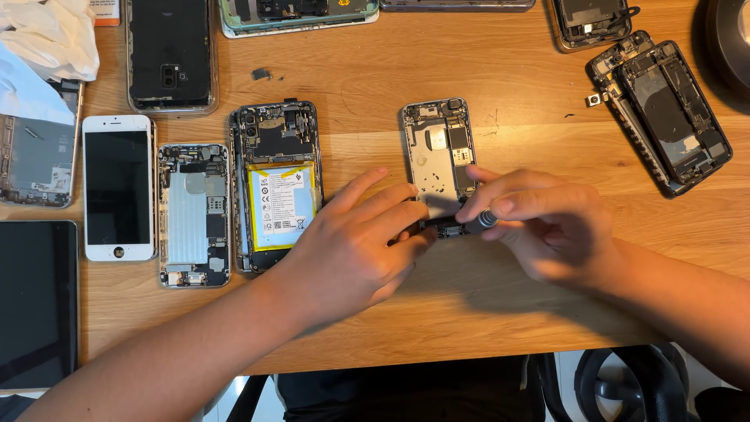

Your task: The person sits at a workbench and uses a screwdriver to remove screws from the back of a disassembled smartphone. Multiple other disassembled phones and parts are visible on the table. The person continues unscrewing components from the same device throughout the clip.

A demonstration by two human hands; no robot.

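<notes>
An opened phone chassis [437, 152] lies on the wooden table [516, 125], its metal frame and inner parts bare. My left hand [355, 250] rests on the table with its fingertips pressing the chassis's lower end. My right hand [539, 227] pinches a small screwdriver [473, 223] with a silver knurled cap and dark shaft, lying nearly flat, its tip pointing left at the chassis's bottom edge. The lower part of the chassis is hidden under both hands.
Left of my hands lie an open phone with a yellow-edged battery [277, 191], another opened phone [194, 215], a white phone [117, 187] and a dark tablet [35, 301]. Two stacked phone frames [664, 109] sit at the right, more phone parts along the far edge.
</notes>
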